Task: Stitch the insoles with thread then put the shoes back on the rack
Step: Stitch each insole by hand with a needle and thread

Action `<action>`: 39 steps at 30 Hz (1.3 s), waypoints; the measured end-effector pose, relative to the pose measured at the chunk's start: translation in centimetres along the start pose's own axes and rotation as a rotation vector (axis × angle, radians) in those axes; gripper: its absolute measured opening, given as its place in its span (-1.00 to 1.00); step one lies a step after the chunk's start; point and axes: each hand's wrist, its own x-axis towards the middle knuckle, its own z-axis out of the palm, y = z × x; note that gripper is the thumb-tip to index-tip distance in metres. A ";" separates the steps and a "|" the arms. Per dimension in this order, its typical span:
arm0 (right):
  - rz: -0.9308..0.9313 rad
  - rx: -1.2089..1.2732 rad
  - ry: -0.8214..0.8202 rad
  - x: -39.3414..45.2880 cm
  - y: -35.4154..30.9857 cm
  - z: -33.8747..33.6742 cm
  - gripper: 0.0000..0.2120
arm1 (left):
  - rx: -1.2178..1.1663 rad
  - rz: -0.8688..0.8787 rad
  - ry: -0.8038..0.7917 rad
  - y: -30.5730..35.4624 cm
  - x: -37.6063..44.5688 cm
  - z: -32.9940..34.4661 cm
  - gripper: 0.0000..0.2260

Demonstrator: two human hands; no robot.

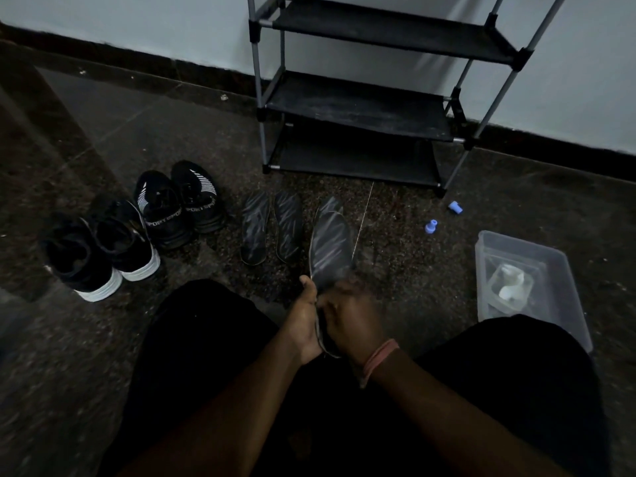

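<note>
I sit on the floor with a dark insole [330, 247] held up between my knees. My left hand [304, 318] grips its heel edge from the left. My right hand [351, 316] is blurred and curls against the insole's right side. A thin light thread [365, 211] runs up and away from the insole toward the rack. Two more insoles [255, 227] [288, 225] lie flat on the floor, and the tip of another [331, 202] shows behind the held one. Two pairs of black shoes [99, 247] [180, 201] stand at the left. The black shoe rack [358, 108] stands by the wall, shelves bare.
A clear plastic box [550, 301] with white things inside sits on the floor at my right knee. Two small blue spools [431, 226] [455, 206] lie between the box and the rack. My dark-clad legs fill the lower frame. The floor is dark speckled stone.
</note>
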 end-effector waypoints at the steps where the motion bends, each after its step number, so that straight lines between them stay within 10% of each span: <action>1: 0.015 0.031 -0.026 0.0 0.2 0.2 -0.88 | 0.014 0.005 0.002 0.0 0.0 0.0 -0.24; 5: 0.228 -0.011 0.099 2.0 4.3 -0.8 -0.84 | -0.015 0.009 -0.026 -0.5 0.0 0.3 -0.28; 10: 0.045 0.089 -0.085 0.0 0.7 0.3 -0.80 | 0.000 0.013 0.014 0.0 0.3 -0.4 -0.22; 14: 0.222 0.057 0.126 2.0 4.4 -0.7 -0.83 | -0.039 0.056 -0.006 0.0 0.4 -0.1 -0.25; 18: 0.555 0.585 0.250 1.9 4.6 -1.4 -0.86 | -0.067 0.118 -0.021 0.3 0.1 0.1 -0.27; 22: 0.463 0.886 0.271 1.7 2.2 -2.3 -0.76 | -0.129 0.144 -0.072 1.1 0.4 0.0 -0.22; 39: 0.083 0.249 -0.129 -0.1 1.1 -0.9 -0.85 | -0.085 0.080 -0.063 1.0 0.6 -0.5 -0.29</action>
